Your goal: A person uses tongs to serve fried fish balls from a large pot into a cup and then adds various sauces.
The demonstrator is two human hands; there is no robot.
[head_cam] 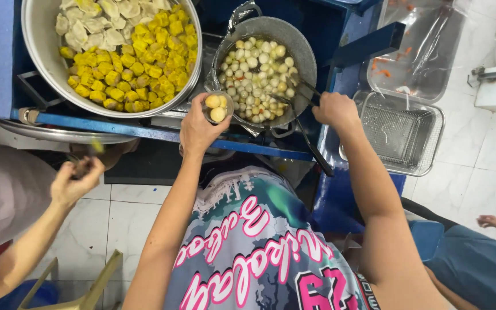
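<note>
My left hand (198, 127) holds a small clear cup (217, 107) with two round yellowish balls in it, just left of a grey wok (302, 49). The wok is full of several pale round balls (255, 77) in liquid. My right hand (335, 109) grips the dark handle of a skimmer (294, 109) whose head dips into the right side of the wok.
A large metal tray (35, 54) at the upper left holds yellow and pale dumplings. A wire rack in a steel tray (400, 133) sits to the right. Another person's hand (76, 181) holds something small at the left. A blue cart frame (116, 127) runs along the front.
</note>
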